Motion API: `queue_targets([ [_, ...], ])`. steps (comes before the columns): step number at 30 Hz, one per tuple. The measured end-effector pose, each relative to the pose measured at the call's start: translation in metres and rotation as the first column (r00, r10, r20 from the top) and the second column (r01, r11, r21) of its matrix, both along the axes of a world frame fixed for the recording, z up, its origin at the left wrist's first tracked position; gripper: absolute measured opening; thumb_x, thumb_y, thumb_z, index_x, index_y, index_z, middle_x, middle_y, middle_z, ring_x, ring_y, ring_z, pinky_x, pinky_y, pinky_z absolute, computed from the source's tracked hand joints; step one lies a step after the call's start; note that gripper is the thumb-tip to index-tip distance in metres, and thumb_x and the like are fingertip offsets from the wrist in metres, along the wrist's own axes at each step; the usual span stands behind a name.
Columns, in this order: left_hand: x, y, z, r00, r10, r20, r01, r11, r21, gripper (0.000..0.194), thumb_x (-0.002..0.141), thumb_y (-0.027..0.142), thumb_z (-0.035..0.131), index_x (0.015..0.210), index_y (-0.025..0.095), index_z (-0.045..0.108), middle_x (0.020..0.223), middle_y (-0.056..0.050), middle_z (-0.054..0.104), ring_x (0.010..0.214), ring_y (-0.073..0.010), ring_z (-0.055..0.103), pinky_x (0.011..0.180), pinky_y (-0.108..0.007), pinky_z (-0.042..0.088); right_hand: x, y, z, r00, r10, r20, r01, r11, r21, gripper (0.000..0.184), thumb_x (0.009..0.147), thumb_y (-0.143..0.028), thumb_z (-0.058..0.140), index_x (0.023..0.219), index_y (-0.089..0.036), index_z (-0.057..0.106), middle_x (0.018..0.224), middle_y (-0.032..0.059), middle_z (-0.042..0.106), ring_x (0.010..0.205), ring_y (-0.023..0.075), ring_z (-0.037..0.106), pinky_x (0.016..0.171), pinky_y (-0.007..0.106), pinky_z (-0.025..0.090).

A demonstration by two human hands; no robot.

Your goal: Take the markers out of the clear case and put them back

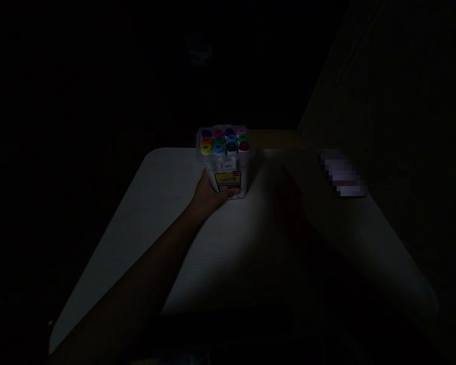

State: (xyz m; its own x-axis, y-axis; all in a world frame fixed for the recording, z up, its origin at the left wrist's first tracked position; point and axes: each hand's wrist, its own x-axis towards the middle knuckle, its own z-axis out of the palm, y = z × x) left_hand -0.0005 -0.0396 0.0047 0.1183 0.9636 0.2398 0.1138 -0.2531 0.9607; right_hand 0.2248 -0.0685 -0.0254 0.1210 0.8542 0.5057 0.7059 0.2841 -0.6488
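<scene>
A clear plastic case of double-ended markers stands upright near the back of the white table, its many coloured caps facing up. My left hand wraps the lower front of the case, with fingers across its yellow and white label. My right hand lies in deep shadow to the right of the case, apart from it. Its fingers are too dark to make out, and I cannot tell whether it holds anything.
A pixelated, blurred flat object lies near the table's right back edge. A wooden strip runs behind the table. The room around the table is very dark.
</scene>
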Motion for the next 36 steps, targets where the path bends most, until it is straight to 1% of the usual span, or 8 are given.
queue_targets([
  [6,-0.001,0.004,-0.003,0.999,-0.033,-0.04,0.033,0.999,0.008,0.075,0.049,0.041,0.085,0.11,0.016,0.048,0.109,-0.012,0.065,0.101,-0.0271,0.064,0.089,-0.045,0.052,0.002,-0.005,-0.003,0.998,0.005,-0.06,-0.003,1.0,0.022,0.051,0.09,-0.055,0.039,0.13,-0.026,0.051,0.131,0.0086,0.059,0.125,0.0256,0.052,0.104,0.047,0.044],
  [10,-0.001,0.001,0.0,0.999,-0.041,-0.024,0.041,0.999,-0.02,0.079,0.049,0.042,0.085,0.113,0.015,0.046,0.111,-0.013,0.064,0.102,-0.0286,0.064,0.089,-0.045,0.052,0.003,-0.005,0.01,0.988,0.039,-0.148,-0.041,0.999,-0.007,0.058,0.087,-0.06,0.039,0.126,-0.019,0.055,0.137,0.0133,0.054,0.127,0.0264,0.051,0.105,0.048,0.043],
  [12,-0.002,0.0,0.0,0.998,-0.062,-0.013,0.062,0.998,-0.023,0.079,0.049,0.041,0.085,0.113,0.016,0.046,0.111,-0.013,0.064,0.102,-0.0295,0.064,0.088,-0.046,0.052,0.002,0.004,0.026,0.973,0.138,-0.185,-0.139,0.99,0.006,0.054,0.09,-0.056,0.037,0.122,-0.018,0.057,0.136,0.0134,0.055,0.125,0.024,0.053,0.104,0.045,0.043],
  [15,-0.004,-0.001,0.001,0.993,-0.122,0.004,0.122,0.992,-0.039,0.078,0.049,0.038,0.085,0.113,0.016,0.048,0.111,-0.012,0.065,0.104,-0.0304,0.063,0.089,-0.046,0.052,-0.008,0.029,0.058,0.897,0.312,-0.312,-0.348,0.935,-0.065,0.046,0.092,-0.05,0.038,0.124,-0.02,0.054,0.106,0.0093,0.072,0.105,0.0199,0.066,0.092,0.04,0.052],
  [20,-0.008,0.002,-0.004,0.976,-0.215,0.041,0.216,0.976,-0.037,0.076,0.05,0.033,0.085,0.114,0.017,0.047,0.114,-0.012,0.064,0.107,-0.0302,0.062,0.089,-0.045,0.053,-0.036,0.06,0.118,0.742,0.247,-0.623,-0.402,0.908,-0.119,0.039,0.097,-0.043,0.031,0.117,-0.02,0.055,0.09,0.0045,0.074,0.082,0.0163,0.072,0.071,0.033,0.058],
  [27,-0.012,0.006,-0.011,0.977,-0.213,-0.01,0.213,0.977,0.011,0.073,0.051,0.034,0.085,0.112,0.016,0.05,0.115,-0.012,0.063,0.11,-0.0302,0.061,0.09,-0.045,0.052,-0.05,0.062,0.161,0.835,0.368,-0.408,-0.45,0.885,-0.122,0.044,0.1,-0.038,0.02,0.134,-0.025,0.043,0.118,-0.0004,0.066,0.101,0.013,0.067,0.076,0.027,0.056],
  [32,-0.013,0.004,-0.007,0.974,-0.223,-0.032,0.224,0.975,0.014,0.074,0.052,0.035,0.085,0.115,0.017,0.05,0.113,-0.012,0.064,0.109,-0.0301,0.061,0.089,-0.045,0.052,-0.056,0.036,0.155,0.922,0.338,-0.188,-0.317,0.939,0.133,0.038,0.094,-0.041,0.041,0.126,-0.026,0.054,0.128,0.0003,0.06,0.122,0.022,0.056,0.086,0.034,0.056],
  [36,-0.013,0.0,0.0,0.978,-0.207,-0.028,0.207,0.978,-0.02,0.072,0.052,0.036,0.085,0.112,0.017,0.051,0.109,-0.011,0.065,0.106,-0.0301,0.062,0.085,-0.044,0.053,-0.06,0.006,0.147,0.921,0.35,-0.174,-0.275,0.897,0.347,0.027,0.092,-0.036,0.044,0.106,-0.025,0.064,0.115,0.001,0.067,0.112,0.02,0.062,0.094,0.04,0.054],
])
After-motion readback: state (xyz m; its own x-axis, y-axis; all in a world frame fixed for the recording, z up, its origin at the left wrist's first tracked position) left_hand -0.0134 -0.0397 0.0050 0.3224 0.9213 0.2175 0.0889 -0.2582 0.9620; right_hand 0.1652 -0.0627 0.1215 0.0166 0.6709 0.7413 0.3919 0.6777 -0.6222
